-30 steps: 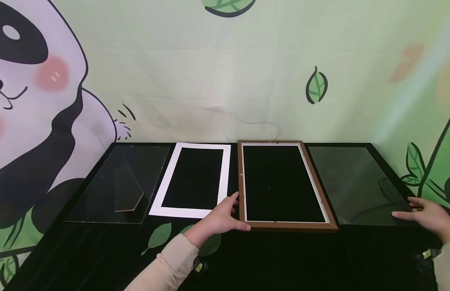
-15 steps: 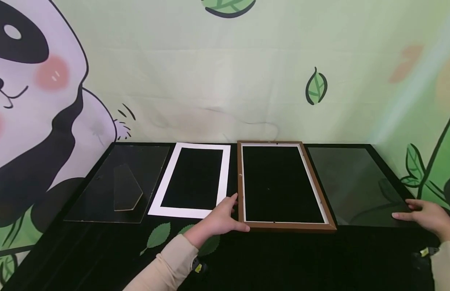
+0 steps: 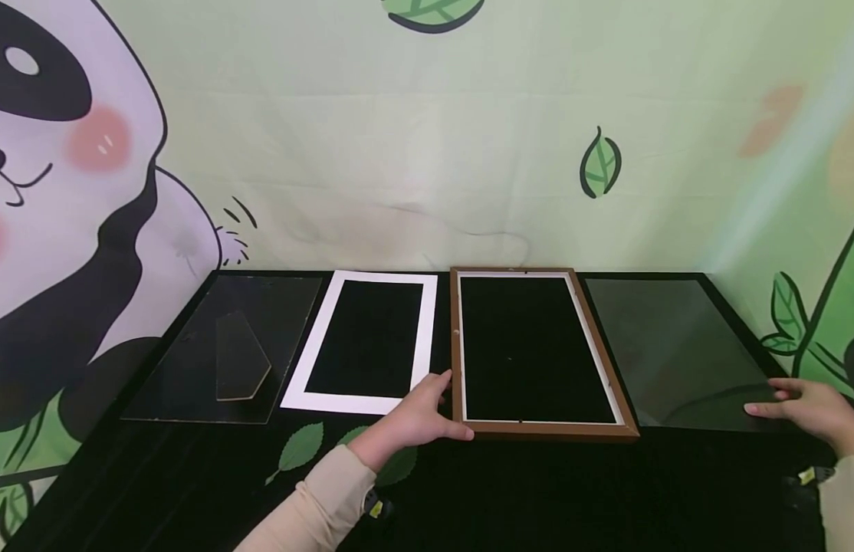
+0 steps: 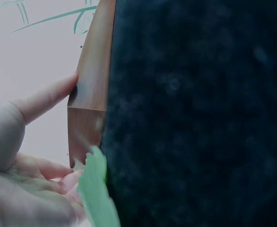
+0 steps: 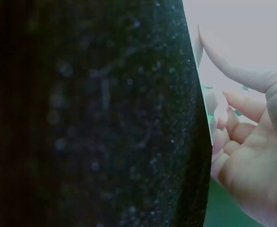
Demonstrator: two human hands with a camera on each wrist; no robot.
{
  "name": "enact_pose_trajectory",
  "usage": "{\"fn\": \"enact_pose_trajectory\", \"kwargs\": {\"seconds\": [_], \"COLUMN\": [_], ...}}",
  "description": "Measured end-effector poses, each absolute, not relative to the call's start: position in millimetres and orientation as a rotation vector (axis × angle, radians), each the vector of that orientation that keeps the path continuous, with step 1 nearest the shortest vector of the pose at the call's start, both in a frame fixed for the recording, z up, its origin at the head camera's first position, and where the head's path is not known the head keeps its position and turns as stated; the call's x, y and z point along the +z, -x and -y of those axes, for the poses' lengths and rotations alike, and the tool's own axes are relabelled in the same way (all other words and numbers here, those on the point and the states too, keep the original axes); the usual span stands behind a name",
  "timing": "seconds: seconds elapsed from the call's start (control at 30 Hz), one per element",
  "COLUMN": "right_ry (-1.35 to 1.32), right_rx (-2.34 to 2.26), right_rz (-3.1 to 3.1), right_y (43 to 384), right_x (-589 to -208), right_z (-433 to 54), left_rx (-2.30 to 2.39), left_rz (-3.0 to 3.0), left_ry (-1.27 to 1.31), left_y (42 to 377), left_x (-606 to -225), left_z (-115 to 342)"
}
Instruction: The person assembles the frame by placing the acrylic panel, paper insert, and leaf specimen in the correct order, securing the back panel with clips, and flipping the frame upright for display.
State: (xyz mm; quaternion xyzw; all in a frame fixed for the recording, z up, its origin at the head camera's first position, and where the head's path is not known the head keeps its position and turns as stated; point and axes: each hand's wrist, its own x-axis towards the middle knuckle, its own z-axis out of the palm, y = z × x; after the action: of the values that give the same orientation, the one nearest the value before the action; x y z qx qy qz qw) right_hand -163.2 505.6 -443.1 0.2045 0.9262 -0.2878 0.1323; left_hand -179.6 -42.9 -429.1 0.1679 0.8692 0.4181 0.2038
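A brown wooden picture frame (image 3: pixel 627 418) with a white inner edge lies flat on the black table. My left hand (image 3: pixel 420 414) touches its near left corner, thumb on the front rail and fingers along the left side. In the left wrist view, the thumb meets the brown rail (image 4: pixel 93 71) while the fingers lie beyond the corner. To the right of the frame lies a clear glass pane (image 3: pixel 675 345). My right hand (image 3: pixel 816 414) is at its near right corner, thumb over the front part and fingers beside the right edge.
Left of the frame lies a white mat board (image 3: pixel 316 400) with a rectangular opening. Farther left is a black backing board (image 3: pixel 165 383) with an easel stand (image 3: pixel 241 360) on it. A cloth wall (image 3: pixel 330 153) with panda and leaf prints rises behind the table (image 3: pixel 537 491).
The glass pane's reflections shift slightly by the right hand. Both hands stay at their corners, and the frame, mat board and backing board look unmoved.
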Motion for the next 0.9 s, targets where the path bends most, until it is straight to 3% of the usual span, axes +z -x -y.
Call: {"fn": "enact_pose_trajectory", "kwargs": {"seconds": [0.67,0.9], "right_ry": [-0.490,-0.414], "right_rx": [-1.008,-1.255], "right_rz": [-2.722,-2.614], "right_y": [161.3,159.3], "right_x": [-453.6,-448.6], "right_z": [-521.7,-520.1], "left_rx": [1.173,1.166], "left_rz": [-2.409,-2.413], "left_ry": [-0.472,-0.478], "left_y": [179.7,179.9], "left_x": [-429.2,-428.7], "left_z": [44.1,44.0]}}
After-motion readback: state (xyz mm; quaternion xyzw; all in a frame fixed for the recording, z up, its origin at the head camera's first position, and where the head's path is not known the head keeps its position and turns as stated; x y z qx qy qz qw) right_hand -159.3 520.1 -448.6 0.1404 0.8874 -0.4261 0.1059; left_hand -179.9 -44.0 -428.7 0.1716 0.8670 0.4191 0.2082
